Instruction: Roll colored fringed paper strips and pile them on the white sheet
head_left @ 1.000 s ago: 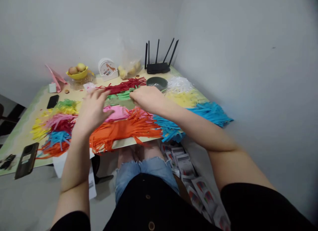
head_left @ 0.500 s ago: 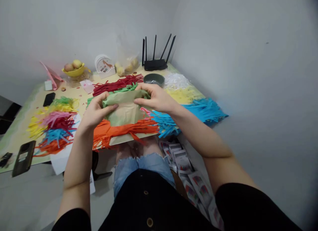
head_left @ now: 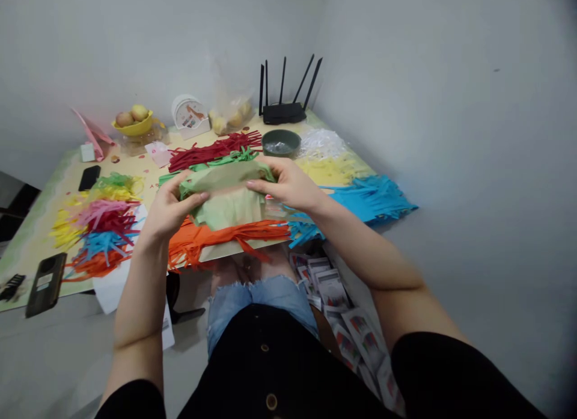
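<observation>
Your left hand and right hand pinch a pale green sheet near the table's front edge (orange strips lie there).

**Dim, even light with soft detail**

The light is dim and diffuse; its direction cannot be told. The wall reads flat grey, darkening in the picture's upper right corner. Shade gathers beneath the table. On the green sheet, the upper fold looks duller than the paler lower part. The shirt sinks to nearly plain black. Print on the packets is too soft to read. Wide-angle distortion stretches the right sleeve toward the bottom edge.
</observation>
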The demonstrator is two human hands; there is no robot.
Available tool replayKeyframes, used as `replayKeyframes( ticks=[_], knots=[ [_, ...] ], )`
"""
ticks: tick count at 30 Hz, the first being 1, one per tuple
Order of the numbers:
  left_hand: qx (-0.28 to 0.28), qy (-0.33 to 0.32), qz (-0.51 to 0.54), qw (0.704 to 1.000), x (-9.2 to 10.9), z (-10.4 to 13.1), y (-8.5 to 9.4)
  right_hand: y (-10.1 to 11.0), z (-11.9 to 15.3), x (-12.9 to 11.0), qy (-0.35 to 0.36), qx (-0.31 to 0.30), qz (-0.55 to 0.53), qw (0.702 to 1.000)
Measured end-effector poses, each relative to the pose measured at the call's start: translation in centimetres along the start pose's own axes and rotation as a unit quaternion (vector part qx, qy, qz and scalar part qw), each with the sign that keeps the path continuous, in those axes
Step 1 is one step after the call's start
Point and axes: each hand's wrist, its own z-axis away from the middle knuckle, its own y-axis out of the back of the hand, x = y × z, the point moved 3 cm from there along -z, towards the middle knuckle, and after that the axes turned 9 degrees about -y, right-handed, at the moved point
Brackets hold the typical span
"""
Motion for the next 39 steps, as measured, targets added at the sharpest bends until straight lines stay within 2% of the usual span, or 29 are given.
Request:
replayKeyframes(
  ticks=[2,7,11,16,19,21,23,25,29,33,36,39],
  knots=[
    [0.004,-0.017,0.014,1.000,0.0,0.2,-0.2,0.0,0.3,0.1,0.002,0.004,-0.019,1.000],
    [-0.031,-0.075,-0.003,0.997,0.8,1.0,-0.1,0.2,0.9,0.2,-0.006,-0.010,-0.048,0.999],
    [-0.063,-0.125,-0.110,0.984,2.3,1.6,0.5,0.6,1.1,-0.5,0.045,-0.046,-0.006,0.998],
    [-0.155,-0.168,-0.219,0.949,4.2,2.0,0.4,1.8,0.7,-0.9,0.059,-0.115,0.059,0.990],
    [-0.133,-0.174,-0.261,0.940,4.3,1.8,-0.2,2.1,0.4,-0.9,0.057,-0.155,0.068,0.984],
    [-0.095,-0.174,-0.285,0.938,3.9,1.6,-0.6,1.9,0.3,-0.9,0.052,-0.133,0.081,0.986],
    [-0.068,-0.172,-0.288,0.939,3.4,1.5,-0.8,1.5,0.4,-1.2,0.053,-0.085,0.115,0.988],
    [-0.063,-0.162,-0.295,0.940,3.1,1.5,-0.5,0.9,0.8,-1.6,0.067,-0.044,0.164,0.983],
    [-0.127,-0.126,-0.367,0.913,3.7,1.5,0.3,-0.2,1.4,-2.5,0.108,-0.013,0.265,0.958],
    [-0.148,-0.160,-0.358,0.908,5.0,0.5,-0.9,-1.4,1.6,-3.4,0.138,-0.056,0.318,0.936],
    [-0.199,-0.144,-0.336,0.909,4.2,-0.4,-2.3,-1.7,1.9,-4.0,0.149,-0.078,0.318,0.933],
    [-0.246,-0.085,-0.333,0.906,2.6,-0.8,-2.0,-0.9,2.2,-4.4,0.136,-0.060,0.314,0.938]
  ],
)
